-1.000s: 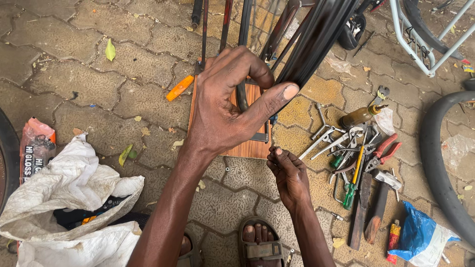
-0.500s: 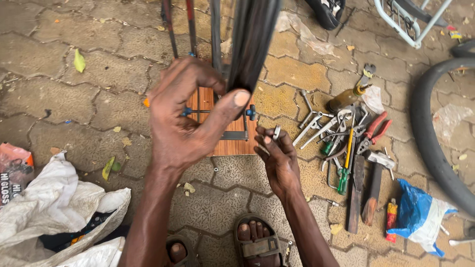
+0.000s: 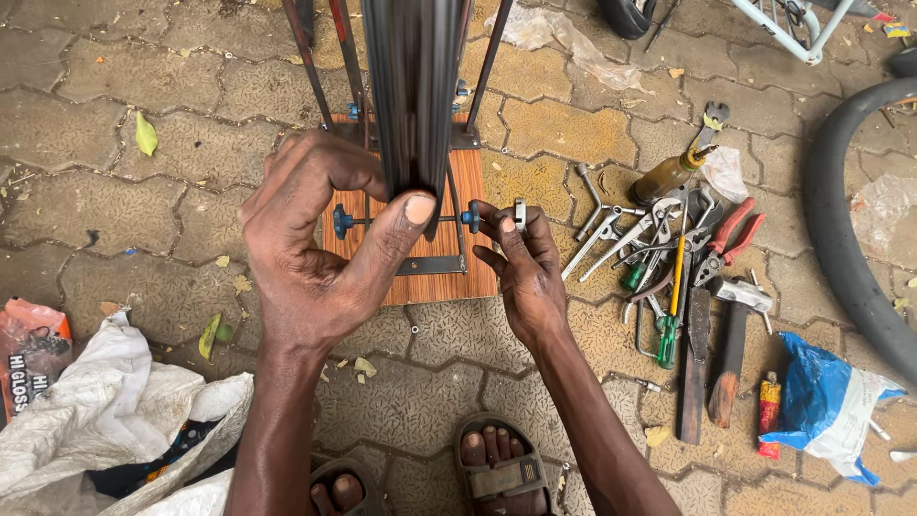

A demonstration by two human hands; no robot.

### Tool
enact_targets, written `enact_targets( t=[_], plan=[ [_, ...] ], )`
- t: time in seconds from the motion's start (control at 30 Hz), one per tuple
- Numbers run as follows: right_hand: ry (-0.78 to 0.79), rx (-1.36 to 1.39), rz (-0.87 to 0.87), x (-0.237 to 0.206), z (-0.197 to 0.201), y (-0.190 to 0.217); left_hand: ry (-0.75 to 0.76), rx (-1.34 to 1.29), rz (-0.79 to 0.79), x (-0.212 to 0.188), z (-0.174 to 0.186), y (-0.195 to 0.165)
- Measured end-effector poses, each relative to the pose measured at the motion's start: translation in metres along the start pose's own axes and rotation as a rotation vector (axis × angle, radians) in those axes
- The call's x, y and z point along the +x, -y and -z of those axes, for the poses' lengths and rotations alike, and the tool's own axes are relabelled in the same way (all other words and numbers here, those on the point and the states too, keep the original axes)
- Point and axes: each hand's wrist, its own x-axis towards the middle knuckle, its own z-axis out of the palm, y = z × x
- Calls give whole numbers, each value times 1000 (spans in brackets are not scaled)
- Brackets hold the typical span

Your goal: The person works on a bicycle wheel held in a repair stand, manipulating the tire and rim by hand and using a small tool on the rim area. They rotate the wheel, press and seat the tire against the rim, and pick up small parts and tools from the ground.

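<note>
two hands [image 3: 320, 244] [image 3: 523, 272] at wheel rim [image 3: 413, 96], tools [image 3: 683, 287] just right

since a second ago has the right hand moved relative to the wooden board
Yes. The right hand has risen from below the wooden board's lower right corner to its right edge, by the blue knob.

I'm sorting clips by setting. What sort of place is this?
Probably an outdoor, street-side bicycle repair spot. The left hand grips a wheel rim standing in a stand on a wooden board, hand tools lie spread on paving stones, and a loose tyre lies to one side.
</note>
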Motion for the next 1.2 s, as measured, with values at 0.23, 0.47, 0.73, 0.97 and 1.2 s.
enact_targets(
  t=[0.23, 0.47, 0.73, 0.97, 1.2],
  plan=[
    [9, -23, 15, -7, -5, 2, 4, -6, 24, 0, 8, -7],
    [-64, -341, -34, -16, 1, 0, 6, 17, 25, -4, 17, -14],
    [-83, -138, -90, -22, -12, 2, 6, -7, 21, -3, 18, -14],
    [-39, 64, -38, -28, -18, 7, 15, 6, 32, -3, 20, -16],
    [-26, -131, 7, -26, -1, 6, 11, -4, 20, -3, 24, -18]
  ],
)
